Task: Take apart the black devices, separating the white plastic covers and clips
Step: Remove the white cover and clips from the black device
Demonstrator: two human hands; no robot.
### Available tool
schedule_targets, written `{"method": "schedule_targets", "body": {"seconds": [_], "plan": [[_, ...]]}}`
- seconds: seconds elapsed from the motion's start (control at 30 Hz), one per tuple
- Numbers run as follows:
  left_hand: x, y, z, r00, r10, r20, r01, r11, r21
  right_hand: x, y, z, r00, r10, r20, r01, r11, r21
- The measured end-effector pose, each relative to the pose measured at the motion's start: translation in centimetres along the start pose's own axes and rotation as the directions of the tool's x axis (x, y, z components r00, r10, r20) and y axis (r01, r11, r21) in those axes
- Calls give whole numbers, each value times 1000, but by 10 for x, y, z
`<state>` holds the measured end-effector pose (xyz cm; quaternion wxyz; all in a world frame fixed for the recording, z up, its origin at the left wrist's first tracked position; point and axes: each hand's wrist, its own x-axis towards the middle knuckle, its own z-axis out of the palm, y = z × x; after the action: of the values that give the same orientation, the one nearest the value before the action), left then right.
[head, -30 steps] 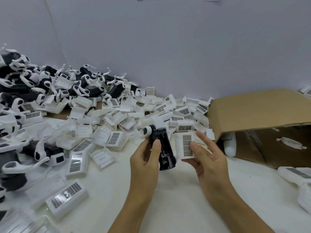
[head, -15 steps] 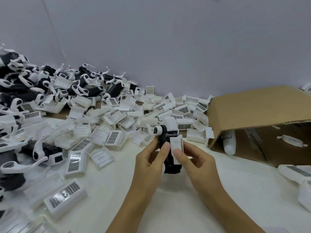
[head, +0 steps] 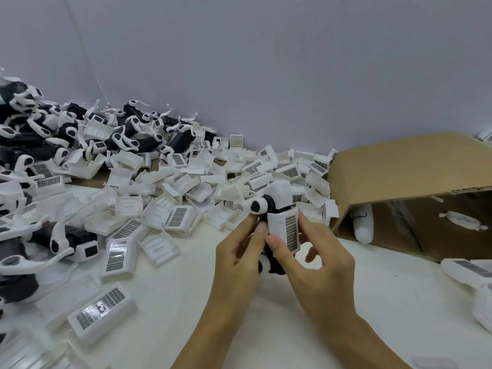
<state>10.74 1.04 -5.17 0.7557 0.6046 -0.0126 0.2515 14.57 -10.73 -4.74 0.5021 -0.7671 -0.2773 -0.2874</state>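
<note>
Held upright between both hands, above the white tabletop [head: 165, 302]: one black device [head: 275, 258], its lower end showing dark beneath the thumbs. Left hand [head: 237, 259] curled round the device's left side, thumb tip pressed against the edge of the white cover [head: 282, 230]. Right hand [head: 319, 265] gripping from the other side, thumb on the cover's lower front, forefinger up along its right edge, remaining fingers bent behind. Cover sitting slightly askew on the device's front, a dark grid label running down its right half; whether seated or already loose, cannot tell. Just above the left fingertips, a round white clip end [head: 257, 206] with a black centre, and above the cover a white block-shaped top [head: 278, 193].

Beyond the hands and stretching to their left, a broad heap of loose white covers [head: 170, 209], many label side up, some showing their hollow inner side. Farther left and behind that, against the wall, a pile of black devices with white clips [head: 133, 134] still attached. Near the left forearm, more labelled covers lying flat on the tabletop [head: 101, 310]. Right of the hands, a cardboard box [head: 399, 166] lying on its side, open mouth facing the viewer, with white pieces [head: 363, 225] inside.
</note>
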Motion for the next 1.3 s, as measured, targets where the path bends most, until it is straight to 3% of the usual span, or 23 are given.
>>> {"method": "schedule_targets", "body": {"seconds": [0.1, 0.2, 0.3, 0.43, 0.5, 0.7, 0.8, 0.93, 1.07, 1.2, 1.3], "plan": [[-1, 0, -3, 1000, 7, 6, -7, 999, -34, -1, -2, 0, 985, 151, 86, -162, 978, 130], [1, 2, -3, 999, -11, -32, 10, 1000, -22, 0, 0, -1, 969, 141, 204, -176, 970, 165], [3, 3, -4, 998, -59, -13, 57, 994, -92, -2, 2, -2, 942, 112, 316, -220, 919, 327], [3, 6, -4, 998, -58, 5, 58, 996, -62, 1, 6, -1, 915, 261, 308, -387, 787, 480], [1, 6, 0, 998, -60, 15, 60, 997, -40, 4, 8, 0, 902, 324, 286, -426, 773, 470], [-2, 6, 8, 999, -22, -26, 22, 1000, -3, 0, 7, 4, 929, 343, 140, -368, 811, 454], [-1, 6, 6, 998, -44, -36, 43, 999, -19, 3, 8, 3, 899, 378, 219, -437, 761, 480], [0, 7, 3, 996, -83, -19, 81, 994, -78, 7, 6, -1, 820, 372, 434, -564, 655, 504], [1, 10, 2, 995, -97, -20, 95, 991, -90, 7, 5, -2, 878, 335, 342, -466, 764, 447], [0, 10, 5, 996, -85, -17, 83, 994, -70, 5, 4, -1, 845, 359, 397, -525, 698, 487], [0, 10, 4, 998, -54, -20, 54, 998, -29, 5, 4, -2, 866, 360, 348, -490, 752, 441]]}}
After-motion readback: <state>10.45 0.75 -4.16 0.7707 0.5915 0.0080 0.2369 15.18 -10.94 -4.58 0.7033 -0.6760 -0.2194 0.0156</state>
